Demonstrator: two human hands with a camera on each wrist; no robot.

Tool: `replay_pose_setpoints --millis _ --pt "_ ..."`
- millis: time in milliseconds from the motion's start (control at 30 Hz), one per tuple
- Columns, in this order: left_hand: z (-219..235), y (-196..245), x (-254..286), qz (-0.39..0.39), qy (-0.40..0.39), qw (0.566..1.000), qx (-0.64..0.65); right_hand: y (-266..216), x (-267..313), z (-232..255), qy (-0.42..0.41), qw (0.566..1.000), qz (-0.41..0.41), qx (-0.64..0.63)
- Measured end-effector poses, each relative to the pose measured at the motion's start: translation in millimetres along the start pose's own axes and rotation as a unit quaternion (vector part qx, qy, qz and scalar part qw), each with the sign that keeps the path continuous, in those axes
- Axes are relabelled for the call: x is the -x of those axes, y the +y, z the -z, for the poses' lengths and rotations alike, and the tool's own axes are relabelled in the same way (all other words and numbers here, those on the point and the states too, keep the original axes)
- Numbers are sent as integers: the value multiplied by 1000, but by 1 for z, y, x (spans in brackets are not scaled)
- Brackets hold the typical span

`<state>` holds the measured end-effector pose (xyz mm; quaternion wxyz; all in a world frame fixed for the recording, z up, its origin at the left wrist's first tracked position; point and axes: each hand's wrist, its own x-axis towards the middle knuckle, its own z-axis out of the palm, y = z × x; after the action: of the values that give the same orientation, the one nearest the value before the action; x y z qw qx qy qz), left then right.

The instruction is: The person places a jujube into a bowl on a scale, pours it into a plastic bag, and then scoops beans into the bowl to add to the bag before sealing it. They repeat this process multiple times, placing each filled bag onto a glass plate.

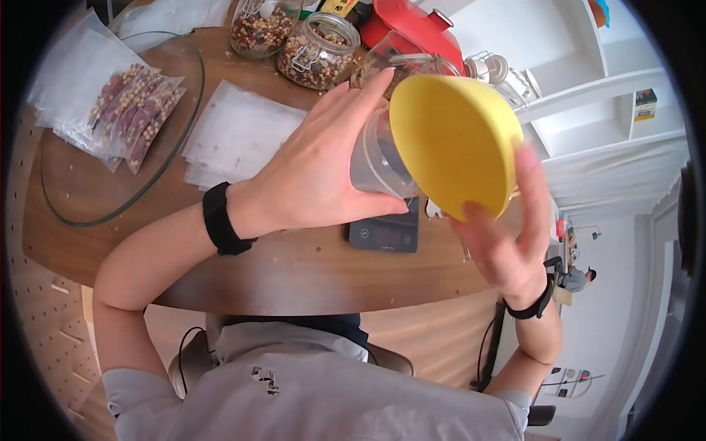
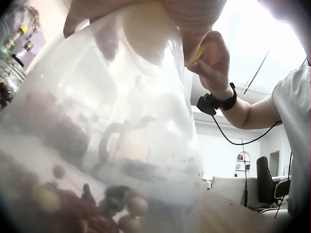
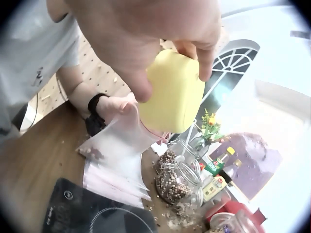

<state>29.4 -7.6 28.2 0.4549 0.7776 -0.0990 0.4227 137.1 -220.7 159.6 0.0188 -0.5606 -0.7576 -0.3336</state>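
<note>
My left hand (image 1: pixel 316 169) grips a clear plastic bag (image 1: pixel 377 162) near its mouth, thumb and fingers spread around it. Beans and reddish dried pieces show low in the bag (image 2: pixel 160 170) in the left wrist view. A yellow bowl (image 1: pixel 456 140) is pinched in my right hand (image 1: pixel 515 246), tilted steeply with its rim at the bag's mouth. In the right wrist view the bowl (image 3: pixel 175 92) covers part of the opening. Below the hands lies a black digital scale (image 1: pixel 384 237); its reading is too blurred to tell.
Flat empty bags (image 1: pixel 239 136) lie left of the scale. Filled bags (image 1: pixel 136 110) rest on a glass board (image 1: pixel 70 209) at the far left. Jars of mixed beans (image 1: pixel 318 55) and a red pot (image 1: pixel 412 33) stand at the back. Loose beans dot the wooden table (image 1: pixel 257 283).
</note>
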Motion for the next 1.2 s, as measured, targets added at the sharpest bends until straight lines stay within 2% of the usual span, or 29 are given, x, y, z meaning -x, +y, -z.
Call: replay_pose_setpoints --millis 67,133,200,300,400,467,600,700,733,833,900,933,967,1033,1100,1200 --pt "3 2 -1 21 -24 999 -6 0 8 3 0 981 -170 -91" --pt "3 -2 -1 20 -12 1000 14 3 18 0 25 934 -311 -177" --pt "4 -3 -3 20 9 1000 21 6 50 -20 65 843 -452 -284" --pt "10 -7 -8 17 48 998 26 -1 95 -65 106 717 -524 -447" --pt "18 -6 -14 49 52 996 47 -23 121 -102 81 714 -536 -443" --pt "23 -15 -19 12 34 998 48 -35 122 -111 62 701 -553 -445" --pt "25 -13 -19 26 26 998 58 -45 123 -121 28 687 -571 -448" --pt "22 -11 -20 11 32 998 56 -36 108 -106 -24 815 -495 -301" --pt "11 -12 -15 2 100 994 35 -27 98 -97 -23 838 -468 -279" --pt "12 2 -17 1 89 995 36 4 56 -82 29 842 -428 -326" --pt "13 14 -18 -2 81 994 71 20 11 -82 55 797 -423 -427" --pt "13 21 -18 -2 78 994 76 29 -8 -84 28 766 -439 -468" --pt "15 26 -18 -9 73 994 75 36 -31 -95 32 783 -423 -455" --pt "18 35 -17 -23 63 995 74 52 -70 -118 14 780 -378 -498" --pt "18 39 -18 -55 62 995 60 64 -109 -137 -26 829 -346 -439" --pt "22 47 -20 -53 66 995 52 80 -154 -170 -4 834 -330 -443"
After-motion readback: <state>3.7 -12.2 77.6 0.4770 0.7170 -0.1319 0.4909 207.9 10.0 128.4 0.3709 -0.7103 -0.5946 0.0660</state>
